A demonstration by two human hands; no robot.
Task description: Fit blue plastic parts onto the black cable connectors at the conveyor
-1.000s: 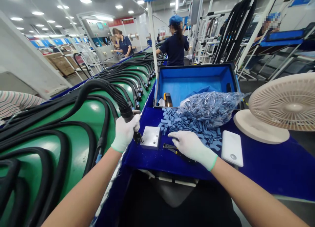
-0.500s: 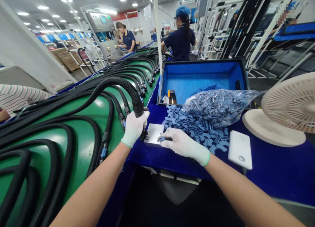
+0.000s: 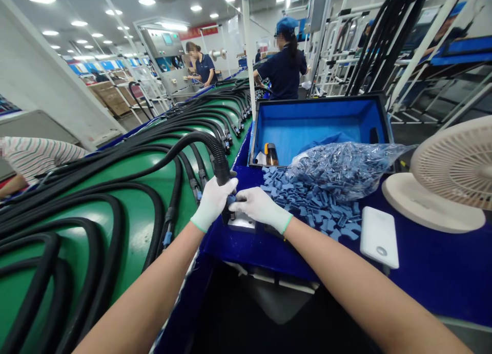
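My gloved left hand (image 3: 212, 201) is wrapped round the end fitting of a black corrugated hose (image 3: 219, 162), which arches down from the left. Close beside it, my gloved right hand (image 3: 258, 205) pinches a small blue plastic piece (image 3: 231, 200) against the side of that fitting. The fingers partly hide the piece and the joint. Under both hands lies a flat silver metal block (image 3: 242, 222), with the fitting's lower end at its left edge. Loose blue plastic pieces (image 3: 307, 200) are heaped to the right of my right hand.
More black hoses (image 3: 100, 231) lie across the green conveyor (image 3: 132, 218) on the left. A clear bag (image 3: 346, 164) of blue pieces rests before a blue crate (image 3: 319, 121). A white power bank (image 3: 380, 236) and a fan (image 3: 457, 159) stand right. Co-workers stand farther back; a striped sleeve (image 3: 42, 151) shows left.
My right hand has moved left and up from over the metal block to the hose fitting, carrying the small blue piece. My left hand still holds the hose.
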